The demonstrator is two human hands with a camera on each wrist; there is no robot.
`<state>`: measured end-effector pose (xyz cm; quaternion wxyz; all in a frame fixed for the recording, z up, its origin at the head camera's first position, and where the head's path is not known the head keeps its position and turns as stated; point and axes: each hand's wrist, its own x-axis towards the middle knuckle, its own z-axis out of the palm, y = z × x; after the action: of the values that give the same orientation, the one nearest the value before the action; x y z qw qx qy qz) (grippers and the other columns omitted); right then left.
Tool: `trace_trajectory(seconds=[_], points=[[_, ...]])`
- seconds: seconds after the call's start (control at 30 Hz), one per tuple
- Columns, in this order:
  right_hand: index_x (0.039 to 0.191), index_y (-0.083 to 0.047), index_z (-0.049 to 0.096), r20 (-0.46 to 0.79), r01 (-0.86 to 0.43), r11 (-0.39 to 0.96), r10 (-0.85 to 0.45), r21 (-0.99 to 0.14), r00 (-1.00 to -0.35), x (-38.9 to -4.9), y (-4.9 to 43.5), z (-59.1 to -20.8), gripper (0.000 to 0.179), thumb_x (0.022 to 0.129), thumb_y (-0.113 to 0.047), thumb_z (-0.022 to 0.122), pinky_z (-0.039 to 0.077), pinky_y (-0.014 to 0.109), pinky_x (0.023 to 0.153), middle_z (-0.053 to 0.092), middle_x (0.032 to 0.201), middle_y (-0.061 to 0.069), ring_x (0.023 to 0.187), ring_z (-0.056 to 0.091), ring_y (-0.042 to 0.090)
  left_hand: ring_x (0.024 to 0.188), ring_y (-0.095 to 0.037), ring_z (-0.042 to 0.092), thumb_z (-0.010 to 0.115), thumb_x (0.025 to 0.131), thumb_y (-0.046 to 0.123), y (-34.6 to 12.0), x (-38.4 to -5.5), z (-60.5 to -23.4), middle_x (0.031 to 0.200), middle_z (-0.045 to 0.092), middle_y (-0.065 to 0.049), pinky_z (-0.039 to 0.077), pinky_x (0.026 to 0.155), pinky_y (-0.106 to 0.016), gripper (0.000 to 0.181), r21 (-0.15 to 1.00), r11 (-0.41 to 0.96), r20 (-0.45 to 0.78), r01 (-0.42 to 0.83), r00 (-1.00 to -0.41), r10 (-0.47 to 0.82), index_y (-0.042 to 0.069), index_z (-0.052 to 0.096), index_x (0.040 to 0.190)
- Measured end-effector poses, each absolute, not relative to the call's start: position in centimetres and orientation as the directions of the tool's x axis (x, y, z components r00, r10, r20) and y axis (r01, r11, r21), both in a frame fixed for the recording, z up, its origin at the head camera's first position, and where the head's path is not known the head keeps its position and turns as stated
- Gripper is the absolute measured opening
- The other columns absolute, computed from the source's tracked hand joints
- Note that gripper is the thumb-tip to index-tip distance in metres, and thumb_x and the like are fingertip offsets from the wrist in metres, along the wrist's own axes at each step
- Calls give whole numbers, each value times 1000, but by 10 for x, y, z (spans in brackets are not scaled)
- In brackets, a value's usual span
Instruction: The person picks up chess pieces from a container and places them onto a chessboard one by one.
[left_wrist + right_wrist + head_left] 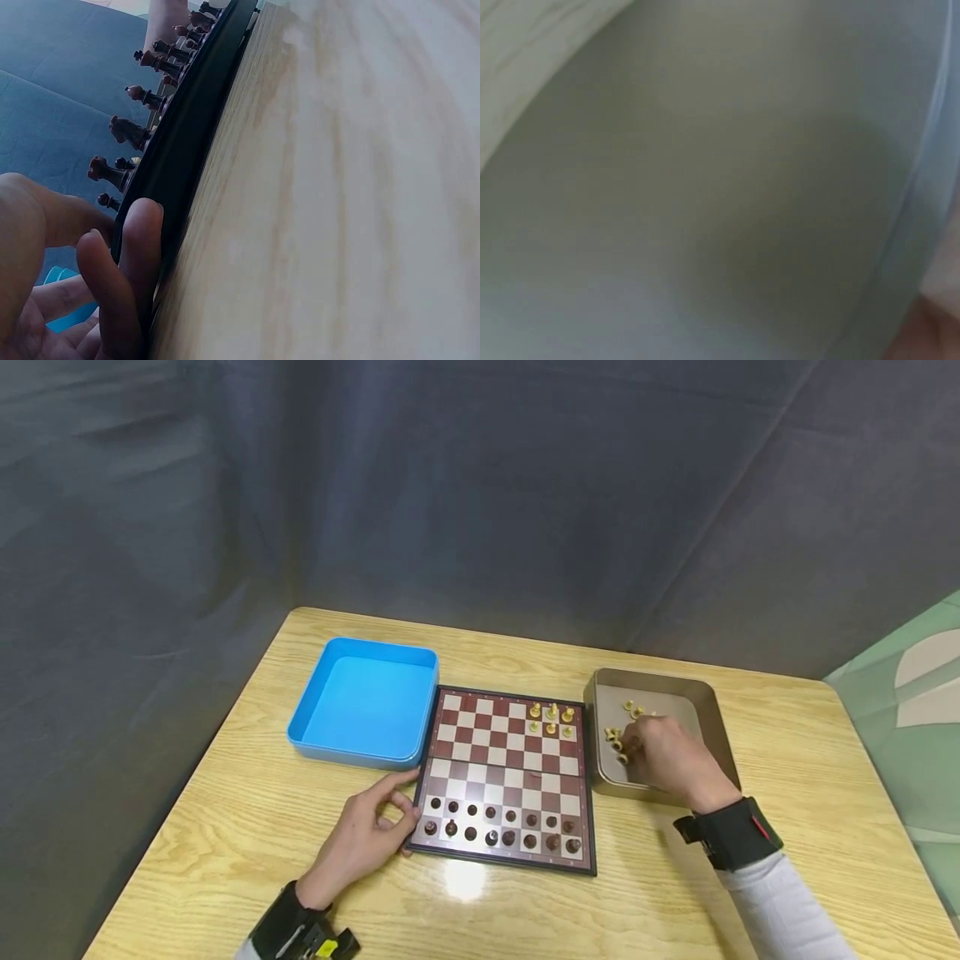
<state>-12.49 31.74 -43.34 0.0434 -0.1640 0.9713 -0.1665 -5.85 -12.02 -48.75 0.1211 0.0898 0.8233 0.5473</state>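
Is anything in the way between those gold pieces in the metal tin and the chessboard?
Yes, one barrier: the tin's left wall. The gold pieces lie inside the metal tin, so they'd likely need lifting over it to reach the chessboard alongside. Nothing else visible blocks them.

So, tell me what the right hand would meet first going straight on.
Probably the gold chess pieces just ahead of the right hand inside the tin, though depth is unclear.
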Motion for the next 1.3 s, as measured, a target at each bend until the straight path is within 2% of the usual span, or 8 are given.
trace_trajectory(seconds=[0.17, 0.27, 0.5, 0.67, 0.87, 1.03, 1.3], points=[[85, -12, 79, -54, -298, 891, -335, -341, -941, -124, 319, -432, 27, 73, 9, 69, 59, 39, 67, 74, 92, 8, 85, 70, 21, 40, -9, 56, 74, 92, 12, -121, -59, -489, 94, 71, -5, 44, 38, -24, 56, 919, 394, -94, 24, -956, 276, 9, 58, 145], [84, -11, 80, -32, -311, 880, -345, -359, -938, -123, 321, -427, 27, 70, 9, 68, 58, 35, 65, 72, 90, 7, 80, 69, 18, 39, -8, 54, 74, 92, 13, -120, -59, -490, 94, 71, -4, 44, 38, -24, 56, 914, 404, -89, 31, -957, 275, 9, 59, 145], [81, -1, 80, 178, -460, 824, -424, -330, -888, -123, 321, -415, 20, 72, 16, 75, 59, 34, 62, 72, 82, 8, 74, 69, 20, 38, -9, 52, 74, 91, 11, -120, -59, -490, 94, 71, 1, 43, 37, -23, 56, 910, 413, -106, 11, -960, 260, 13, 59, 145], [84, 1, 79, 251, -473, 824, -409, -313, -878, -119, 316, -404, 19, 74, 17, 75, 56, 30, 58, 69, 86, 8, 72, 65, 17, 39, -10, 56, 74, 92, 11, -120, -59, -491, 94, 71, -3, 44, 37, -25, 55, 913, 407, -89, 31, -958, 272, 10, 58, 145], [92, 1, 78, 325, -480, 814, -380, -327, -866, -118, 302, -394, 20, 79, 15, 73, 57, 35, 60, 71, 92, 9, 75, 67, 18, 40, -9, 56, 74, 92, 13, -119, -60, -490, 93, 71, -3, 44, 39, -24, 55, 910, 414, -92, 28, -960, 266, 12, 60, 145], [93, -2, 75, 389, -484, 802, -346, -349, -854, -121, 281, -390, 17, 82, 11, 74, 56, 39, 62, 70, 88, 5, 75, 66, 17, 43, -12, 60, 74, 92, 13, -119, -60, -488, 94, 71, -5, 47, 40, -25, 55, 916, 401, -103, 14, -958, 268, 12, 59, 145], [93, -5, 77, 450, -506, 762, -315, -405, -836, -134, 247, -385, 14, 87, 7, 73, 58, 40, 66, 73, 93, 4, 78, 70, 19, 45, -16, 63, 74, 92, 14, -119, -59, -488, 96, 71, -6, 45, 38, -25, 57, 923, 384, -119, -7, -956, 267, 11, 58, 146]])
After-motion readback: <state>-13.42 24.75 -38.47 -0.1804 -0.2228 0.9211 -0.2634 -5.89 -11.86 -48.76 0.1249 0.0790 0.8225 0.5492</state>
